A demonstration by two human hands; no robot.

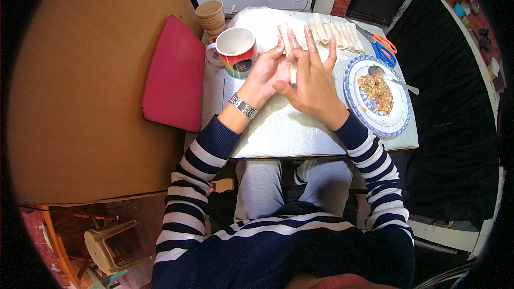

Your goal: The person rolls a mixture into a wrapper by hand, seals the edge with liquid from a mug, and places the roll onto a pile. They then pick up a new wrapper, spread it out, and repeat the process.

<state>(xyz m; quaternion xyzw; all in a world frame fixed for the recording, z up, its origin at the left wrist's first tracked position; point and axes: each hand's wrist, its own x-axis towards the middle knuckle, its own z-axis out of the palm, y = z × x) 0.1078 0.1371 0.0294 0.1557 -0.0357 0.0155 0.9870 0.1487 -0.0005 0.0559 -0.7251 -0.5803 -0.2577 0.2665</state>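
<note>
An uncooked spring roll, pale and thin, lies across the fingers of my left hand, which holds it up over the table. My right hand is laid over the roll from the right, its fingers spread and their tips pointing away from me. The middle of the roll is partly hidden by my fingers. Whitish bits stick to my fingertips. Just beyond my hands, several finished spring rolls lie side by side in a row. To the right stands a blue-rimmed plate with chopped filling and a spoon.
A colourful mug stands left of my hands, with stacked beige cups behind it. Scissors with orange and blue handles lie beyond the plate. A red chair back borders the table on the left.
</note>
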